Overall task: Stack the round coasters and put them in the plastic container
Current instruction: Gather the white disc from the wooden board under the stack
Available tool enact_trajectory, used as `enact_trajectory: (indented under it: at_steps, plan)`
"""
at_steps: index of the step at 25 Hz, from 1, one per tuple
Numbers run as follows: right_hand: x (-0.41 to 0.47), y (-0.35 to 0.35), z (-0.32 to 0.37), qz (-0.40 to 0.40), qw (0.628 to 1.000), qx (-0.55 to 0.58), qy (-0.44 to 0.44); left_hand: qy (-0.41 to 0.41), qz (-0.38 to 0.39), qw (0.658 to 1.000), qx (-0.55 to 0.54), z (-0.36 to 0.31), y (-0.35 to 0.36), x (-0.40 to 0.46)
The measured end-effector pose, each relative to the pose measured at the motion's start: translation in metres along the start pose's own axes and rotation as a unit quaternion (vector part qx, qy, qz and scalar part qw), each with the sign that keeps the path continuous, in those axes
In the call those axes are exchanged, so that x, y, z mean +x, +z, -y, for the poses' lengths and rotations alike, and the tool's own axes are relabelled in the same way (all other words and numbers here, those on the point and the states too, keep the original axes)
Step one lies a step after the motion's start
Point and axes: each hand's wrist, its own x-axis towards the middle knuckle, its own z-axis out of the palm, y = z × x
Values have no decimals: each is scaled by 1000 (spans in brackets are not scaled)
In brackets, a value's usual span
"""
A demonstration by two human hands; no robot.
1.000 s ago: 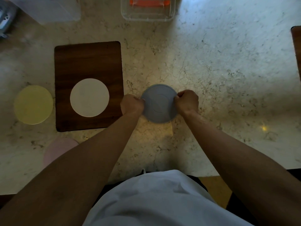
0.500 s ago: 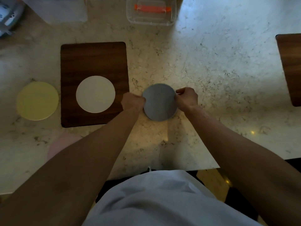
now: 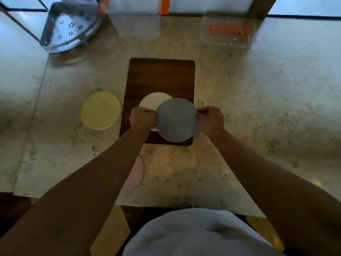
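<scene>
Grey coaster (image 3: 176, 120): pinched at opposite edges by my left hand (image 3: 143, 118) and right hand (image 3: 210, 118). White coaster (image 3: 153, 101): on board, just beyond and left, partly overlapped

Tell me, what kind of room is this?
Probably a kitchen. There is a pale marble-look stone countertop, a perforated metal corner rack at its back, a dark wooden rectangular board, and a clear plastic container with orange clips beyond it.
</scene>
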Motion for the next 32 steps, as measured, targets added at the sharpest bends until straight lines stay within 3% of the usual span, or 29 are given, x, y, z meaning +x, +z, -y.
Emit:
enact_trajectory:
  at_steps: [8,20,26,32]
  plan:
    - [26,46,39,19,999,-27,-15,1,-27,999,35,1,-40,38]
    - [47,79,49,0,999,-53,-1,1,-23,995,99,13,-42,83]
    - [45,78,50,4,997,-71,1,25,-13,991,131,14,-38,82]
    - [43,80,49,-14,991,-128,-41,81,-51,979,179,17,-36,73]
